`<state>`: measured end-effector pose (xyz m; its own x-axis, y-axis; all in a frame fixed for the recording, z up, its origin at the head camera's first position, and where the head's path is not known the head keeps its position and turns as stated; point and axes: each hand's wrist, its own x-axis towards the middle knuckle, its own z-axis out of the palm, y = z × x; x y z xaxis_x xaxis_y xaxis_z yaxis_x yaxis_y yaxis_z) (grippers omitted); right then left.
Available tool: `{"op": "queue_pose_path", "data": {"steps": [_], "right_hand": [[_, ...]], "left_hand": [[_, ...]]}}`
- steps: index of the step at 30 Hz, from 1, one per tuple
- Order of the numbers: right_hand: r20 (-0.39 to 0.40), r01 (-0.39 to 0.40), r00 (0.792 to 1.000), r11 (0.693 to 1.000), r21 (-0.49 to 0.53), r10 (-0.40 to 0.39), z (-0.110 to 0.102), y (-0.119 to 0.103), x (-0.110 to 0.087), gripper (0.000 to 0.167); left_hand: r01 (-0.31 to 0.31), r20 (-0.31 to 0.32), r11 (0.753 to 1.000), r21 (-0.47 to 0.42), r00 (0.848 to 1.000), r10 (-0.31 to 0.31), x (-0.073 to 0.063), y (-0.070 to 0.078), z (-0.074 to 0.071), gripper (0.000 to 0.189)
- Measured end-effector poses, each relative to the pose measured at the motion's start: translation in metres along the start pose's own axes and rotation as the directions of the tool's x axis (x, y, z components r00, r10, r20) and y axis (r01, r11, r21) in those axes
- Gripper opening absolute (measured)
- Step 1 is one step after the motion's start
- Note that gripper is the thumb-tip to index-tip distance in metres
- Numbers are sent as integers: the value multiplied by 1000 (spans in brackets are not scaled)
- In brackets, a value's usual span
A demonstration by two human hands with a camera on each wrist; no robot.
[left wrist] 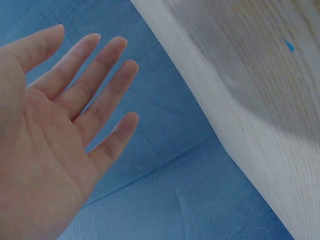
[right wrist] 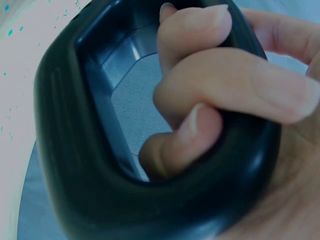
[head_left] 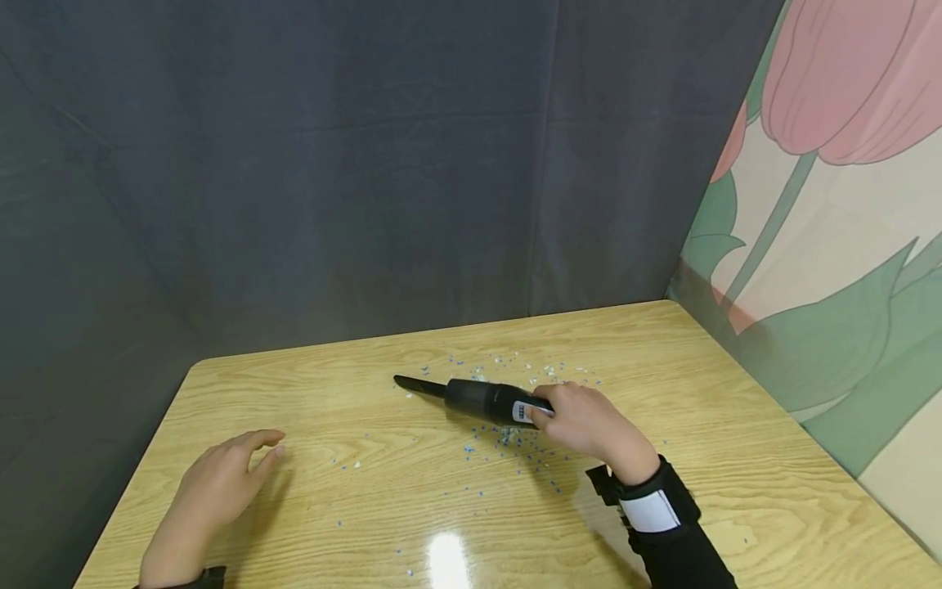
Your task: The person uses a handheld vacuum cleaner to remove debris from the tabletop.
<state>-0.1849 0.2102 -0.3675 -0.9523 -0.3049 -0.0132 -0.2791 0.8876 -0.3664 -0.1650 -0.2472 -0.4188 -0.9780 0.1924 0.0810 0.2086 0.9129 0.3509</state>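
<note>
In the head view my right hand [head_left: 589, 417] grips a black handheld vacuum cleaner [head_left: 471, 398] by its handle, with the narrow nozzle pointing left over the table. The right wrist view shows the fingers [right wrist: 210, 85] curled through the loop handle [right wrist: 65, 145]. Small blue and white bits [head_left: 508, 438] lie scattered on the wood around and beneath the vacuum. My left hand [head_left: 221, 483] hovers over the table's left side, holding nothing. Seen from the left wrist, its palm [left wrist: 50, 140] shows and the fingers are spread and nearly straight.
The light wood table [head_left: 331, 368] has a dark curtain [head_left: 353, 164] along its back and left. A panel with painted tulips [head_left: 832, 245] borders the right edge. More stray bits lie toward the table's front.
</note>
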Motion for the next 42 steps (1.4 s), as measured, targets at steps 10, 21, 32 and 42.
{"op": "queue_pose_path", "data": {"steps": [10, 21, 32, 42], "right_hand": [[7, -12, 1000, 1000, -13, 12, -1, -1, -1, 19], [-16, 9, 1000, 1000, -29, -9, -2, -1, -2, 17], [-20, 26, 999, 999, -24, -27, -1, -2, -1, 15], [-25, 23, 999, 999, -41, -24, -2, -2, -4, 17]], "left_hand": [[1, 3, 1000, 1, 1000, -1, 1, -2, 1, 35], [-7, -13, 1000, 4, 1000, 7, 1, 0, 0, 35], [1, 7, 1000, -6, 1000, -1, 1, 0, 1, 35], [-14, 7, 1000, -6, 1000, 14, 2, -2, 2, 36]]}}
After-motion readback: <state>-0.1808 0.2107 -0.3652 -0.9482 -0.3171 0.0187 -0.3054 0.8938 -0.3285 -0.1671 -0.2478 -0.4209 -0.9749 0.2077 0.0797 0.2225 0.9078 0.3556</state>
